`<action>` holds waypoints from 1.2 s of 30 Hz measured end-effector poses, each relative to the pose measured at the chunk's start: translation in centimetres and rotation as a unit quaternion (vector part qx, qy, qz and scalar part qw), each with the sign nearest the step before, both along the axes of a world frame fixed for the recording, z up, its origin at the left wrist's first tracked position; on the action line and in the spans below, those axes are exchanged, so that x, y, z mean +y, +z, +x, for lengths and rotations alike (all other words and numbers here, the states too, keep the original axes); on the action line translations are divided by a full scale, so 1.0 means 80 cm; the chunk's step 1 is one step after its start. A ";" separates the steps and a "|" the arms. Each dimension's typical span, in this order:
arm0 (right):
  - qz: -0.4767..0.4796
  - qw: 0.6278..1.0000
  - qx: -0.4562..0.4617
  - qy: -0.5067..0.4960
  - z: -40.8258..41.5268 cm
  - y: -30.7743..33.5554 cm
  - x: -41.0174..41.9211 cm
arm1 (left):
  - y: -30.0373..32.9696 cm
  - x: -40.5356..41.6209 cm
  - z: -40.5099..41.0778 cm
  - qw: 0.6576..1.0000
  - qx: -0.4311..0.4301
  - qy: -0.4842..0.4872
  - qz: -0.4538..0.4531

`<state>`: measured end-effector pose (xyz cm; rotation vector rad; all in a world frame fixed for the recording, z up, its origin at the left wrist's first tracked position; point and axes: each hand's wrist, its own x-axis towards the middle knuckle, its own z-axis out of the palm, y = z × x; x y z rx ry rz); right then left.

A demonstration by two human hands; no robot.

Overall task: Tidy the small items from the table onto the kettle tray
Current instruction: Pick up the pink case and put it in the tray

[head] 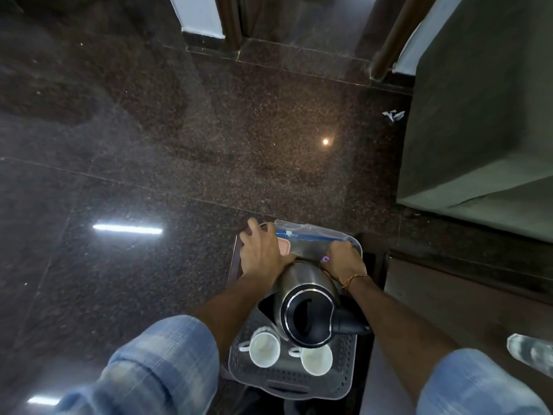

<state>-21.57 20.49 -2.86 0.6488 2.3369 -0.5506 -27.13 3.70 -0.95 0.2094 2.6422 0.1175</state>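
The clear bag (311, 235) lying at the tray's (344, 363) far end beyond the kettle (305, 295) looks light, limp and slippery, best pinched along its blue strip; left hand (263, 250) rests spread on it, right hand (344, 259) curls over its edge.

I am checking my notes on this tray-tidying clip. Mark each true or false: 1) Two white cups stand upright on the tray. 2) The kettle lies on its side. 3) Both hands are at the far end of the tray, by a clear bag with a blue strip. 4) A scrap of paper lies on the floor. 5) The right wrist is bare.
1) True: two white cups stand open side up on the perforated tray.
2) False: the steel kettle stands upright.
3) True: the left hand and right hand are at the clear bag.
4) True: the paper scrap lies there.
5) False: a thread band circles it.
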 end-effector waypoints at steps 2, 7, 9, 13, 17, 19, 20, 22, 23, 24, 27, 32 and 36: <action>-0.003 1.000 -0.001 0.001 -0.002 -0.001 -0.001 | -0.004 0.002 0.000 0.999 0.021 -0.022 -0.027; -0.009 1.000 0.011 -0.018 0.009 -0.005 -0.007 | -0.022 0.004 0.008 0.996 0.055 -0.056 -0.047; -0.011 0.999 0.019 -0.027 0.015 -0.008 -0.006 | -0.033 -0.001 0.009 0.995 0.054 -0.073 -0.033; -0.012 0.999 0.029 -0.025 0.021 -0.011 0.000 | -0.047 -0.008 0.009 0.991 0.058 -0.116 -0.020; -0.004 0.999 0.035 -0.029 0.021 -0.009 0.000 | -0.048 -0.013 0.012 0.986 0.049 -0.158 -0.032; -0.004 0.999 0.031 -0.029 0.021 -0.004 0.000 | -0.046 -0.017 0.013 0.983 0.051 -0.170 -0.039; -0.006 0.999 0.028 -0.030 0.021 -0.001 0.001 | -0.044 -0.019 0.015 0.982 0.056 -0.173 -0.041; -0.010 0.998 0.021 -0.051 0.020 0.008 0.003 | -0.040 -0.019 0.016 0.979 0.061 -0.188 -0.057; -0.015 0.998 0.016 -0.063 0.019 0.013 0.006 | -0.038 -0.019 0.015 0.976 0.062 -0.197 -0.067; -0.018 0.997 0.013 -0.070 0.019 0.017 0.008 | -0.036 -0.019 0.013 0.974 0.062 -0.204 -0.074; -0.027 0.997 0.004 -0.070 0.021 0.034 0.014 | -0.026 -0.021 0.009 0.969 0.075 -0.219 -0.088; -0.022 0.996 0.017 -0.079 0.037 0.074 0.020 | 0.015 -0.025 0.000 0.959 0.106 -0.242 -0.100; -0.015 0.995 0.044 -0.086 0.056 0.123 0.034 | 0.065 -0.008 0.001 0.958 0.138 -0.244 -0.069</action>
